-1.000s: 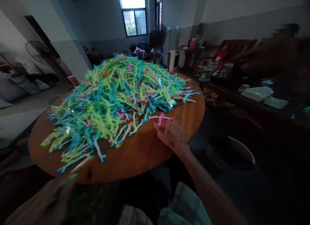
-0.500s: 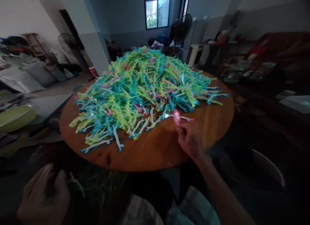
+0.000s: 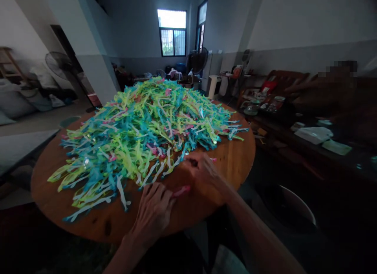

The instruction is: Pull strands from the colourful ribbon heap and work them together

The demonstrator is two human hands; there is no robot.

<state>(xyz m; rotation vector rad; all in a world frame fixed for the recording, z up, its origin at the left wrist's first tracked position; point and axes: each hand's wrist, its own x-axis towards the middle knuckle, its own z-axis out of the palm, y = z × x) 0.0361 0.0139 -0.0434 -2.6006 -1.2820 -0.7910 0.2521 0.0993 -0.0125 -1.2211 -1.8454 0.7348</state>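
Observation:
A big heap of blue, green, white and pink plastic strips (image 3: 147, 124) covers a round wooden table (image 3: 235, 160). Both my hands are over the table's near edge and hold one pink strip (image 3: 180, 191) between them. My left hand (image 3: 154, 213) pinches its lower end with curled fingers. My right hand (image 3: 202, 175) is closed around its upper end, whose tip (image 3: 212, 160) sticks out beyond the knuckles, just in front of the heap.
A dark round basin (image 3: 290, 205) stands on the floor right of the table. A low dark table (image 3: 312, 136) with papers and dishes runs along the right wall. A standing fan (image 3: 55, 65) is at the back left, another (image 3: 196, 61) near the window.
My left hand has come up from my lap to the table and taken the lower end of the pink strip. My right hand has drawn that strip back from the heap.

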